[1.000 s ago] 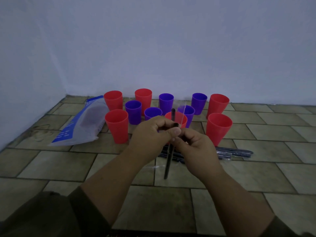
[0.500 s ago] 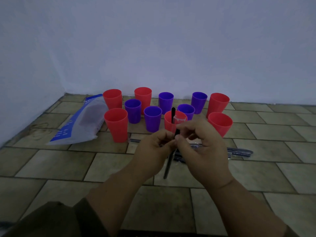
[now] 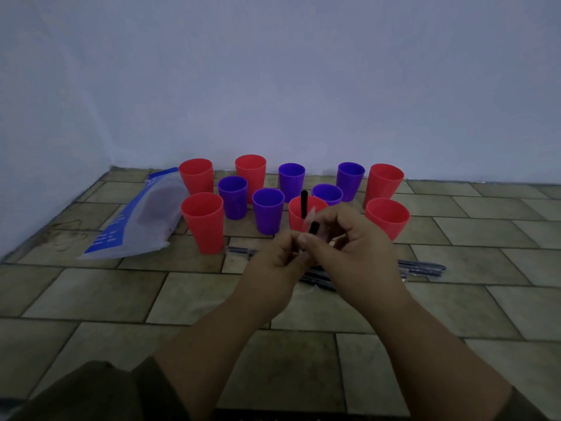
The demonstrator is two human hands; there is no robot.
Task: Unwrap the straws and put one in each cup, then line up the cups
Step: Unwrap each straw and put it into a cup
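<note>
A: Hands?

B: Both are raised and meet in front of the near row of cups. The left hand has thumb and forefinger pinched narrow on the held straw. The right hand has its fingers curled and pinches the same straw just under its black tip. The clear wrapper sticks up beside that tip. I cannot tell whether the fingers sit on plastic or on bare straw.

A: Cups?

B: Eleven, all upright, in a loose cluster close to the wall. Six are red cups and five are purple cups. The middle red cup, right behind the hands, has a standing straw in it, with the top above the rim.

A: Edges?

B: On the left, a plastic bag lies flat just beside the front-left red cup; contact is unclear. The wall corner is beyond it. On the right, the front-right red cup is the outermost cup in the near row, and the tiled floor runs wide past it. The wrapped straws lie on the tiles behind the hands, with their ends reaching right, nearer than that cup.

A: Room to move?

B: It is tight in the middle, where the purple cups stand near one another. The widest stretch of floor lies between the hands and the person, and both forearms cross it.
</note>
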